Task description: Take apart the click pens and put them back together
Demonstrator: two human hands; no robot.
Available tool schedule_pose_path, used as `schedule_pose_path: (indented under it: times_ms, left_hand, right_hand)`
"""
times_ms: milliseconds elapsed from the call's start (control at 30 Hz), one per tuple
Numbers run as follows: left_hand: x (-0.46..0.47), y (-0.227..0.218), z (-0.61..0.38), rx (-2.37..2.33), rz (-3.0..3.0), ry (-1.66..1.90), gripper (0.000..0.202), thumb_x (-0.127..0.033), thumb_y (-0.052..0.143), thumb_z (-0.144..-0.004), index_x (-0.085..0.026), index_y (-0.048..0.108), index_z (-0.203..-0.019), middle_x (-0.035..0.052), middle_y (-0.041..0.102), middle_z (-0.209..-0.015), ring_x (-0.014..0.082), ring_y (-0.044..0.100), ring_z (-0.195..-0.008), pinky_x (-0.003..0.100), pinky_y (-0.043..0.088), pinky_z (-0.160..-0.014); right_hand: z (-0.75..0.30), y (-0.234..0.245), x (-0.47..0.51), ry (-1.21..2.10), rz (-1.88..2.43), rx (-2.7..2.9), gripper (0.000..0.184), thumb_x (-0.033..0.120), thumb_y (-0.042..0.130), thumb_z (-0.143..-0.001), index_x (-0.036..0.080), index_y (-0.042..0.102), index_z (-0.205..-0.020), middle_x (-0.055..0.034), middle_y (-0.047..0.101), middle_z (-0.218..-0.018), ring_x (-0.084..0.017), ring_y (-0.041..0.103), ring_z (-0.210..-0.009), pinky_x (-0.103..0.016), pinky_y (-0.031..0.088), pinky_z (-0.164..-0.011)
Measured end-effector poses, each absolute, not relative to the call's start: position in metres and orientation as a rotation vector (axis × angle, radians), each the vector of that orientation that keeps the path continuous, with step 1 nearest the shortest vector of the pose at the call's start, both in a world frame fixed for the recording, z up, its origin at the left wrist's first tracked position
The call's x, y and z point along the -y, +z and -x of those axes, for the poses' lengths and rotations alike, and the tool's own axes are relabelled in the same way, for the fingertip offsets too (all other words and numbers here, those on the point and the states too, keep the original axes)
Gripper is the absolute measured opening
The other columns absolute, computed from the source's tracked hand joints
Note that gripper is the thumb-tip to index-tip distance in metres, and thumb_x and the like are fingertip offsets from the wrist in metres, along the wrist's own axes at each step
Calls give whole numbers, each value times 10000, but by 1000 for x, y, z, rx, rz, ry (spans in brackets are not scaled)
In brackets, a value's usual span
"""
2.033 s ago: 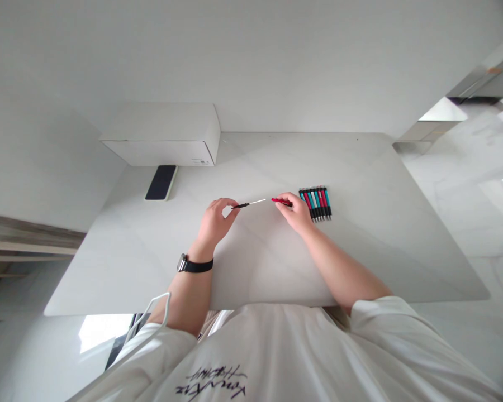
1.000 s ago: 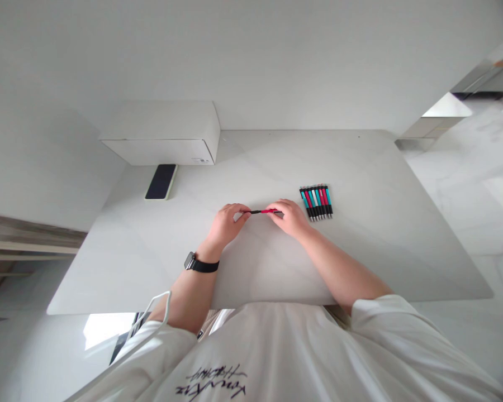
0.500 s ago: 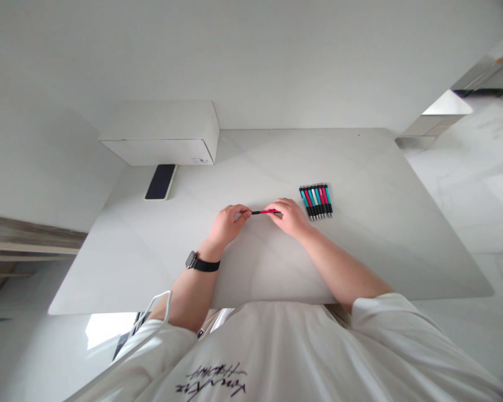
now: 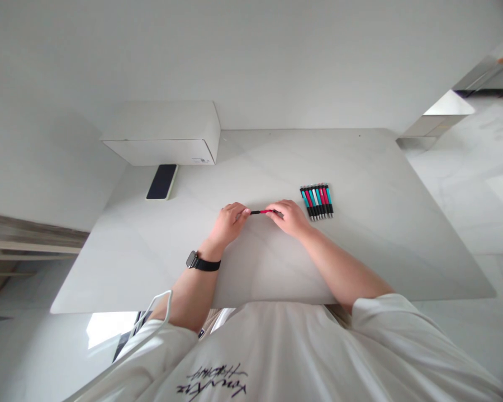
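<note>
I hold one red and black pen (image 4: 261, 212) between my two hands, near the middle of the tabletop (image 4: 360, 245). My left hand (image 4: 229, 221) is curled, and its fingertips pinch the black end of the pen. My right hand (image 4: 290, 216) is curled too, and its fingers pinch the red end. The pen lies flat and points from side to side between them. I cannot tell if it touches the tabletop.

Just beside my right hand, toward the right edge, a row of pens (image 4: 317, 201) lies side by side. They are red, teal and white with black grips. A black watch (image 4: 202, 263) is on my left wrist.

At the far left corner sits a white box (image 4: 163, 133). A dark phone (image 4: 162, 181) lies flat just in front of it, close to the left edge.
</note>
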State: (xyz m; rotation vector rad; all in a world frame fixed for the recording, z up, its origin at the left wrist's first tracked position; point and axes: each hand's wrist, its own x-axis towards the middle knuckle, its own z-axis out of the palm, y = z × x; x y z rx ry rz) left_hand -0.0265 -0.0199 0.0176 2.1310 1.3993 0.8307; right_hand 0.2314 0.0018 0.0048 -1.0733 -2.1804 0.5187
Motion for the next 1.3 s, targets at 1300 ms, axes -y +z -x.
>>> schedule_pose_path:
  times_ms: [1300]
  left_hand:
    - [22, 21, 23, -1452, -2028, 797, 174, -339, 576, -1004, -238, 661, -1117, 54, 692, -1058, 192, 640, -897, 330, 512, -820]
  right_hand:
    - [-230, 3, -1, 508, 1063, 2130, 144, 343, 650, -1023, 292, 774, -1075, -29, 806, -999, -226, 704, -890, -384, 508, -912]
